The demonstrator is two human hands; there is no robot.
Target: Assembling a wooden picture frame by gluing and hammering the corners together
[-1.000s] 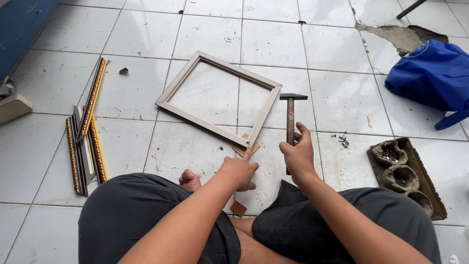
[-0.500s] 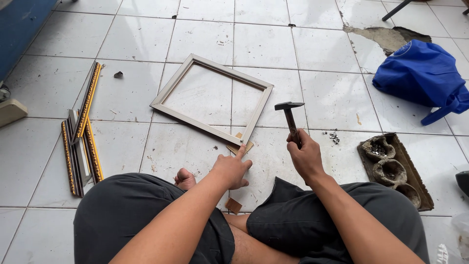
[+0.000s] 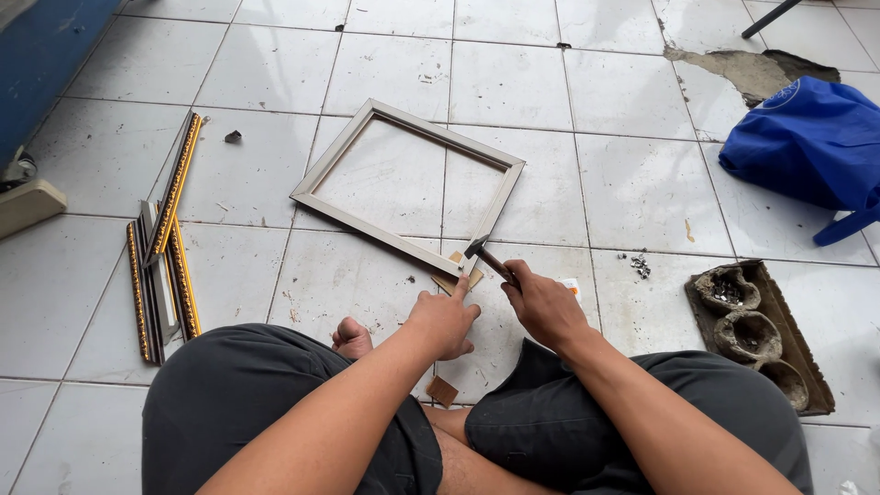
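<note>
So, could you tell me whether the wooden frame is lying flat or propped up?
Flat: the wooden frame lies on the tiled floor, tiles visible through its opening.

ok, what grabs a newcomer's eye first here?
The pale rectangular wooden frame lying on the white tiled floor, centre. At its near corner the right hand brings down a dark-headed hammer while the left hand points there. A bright blue cloth bag sits far right.
</note>
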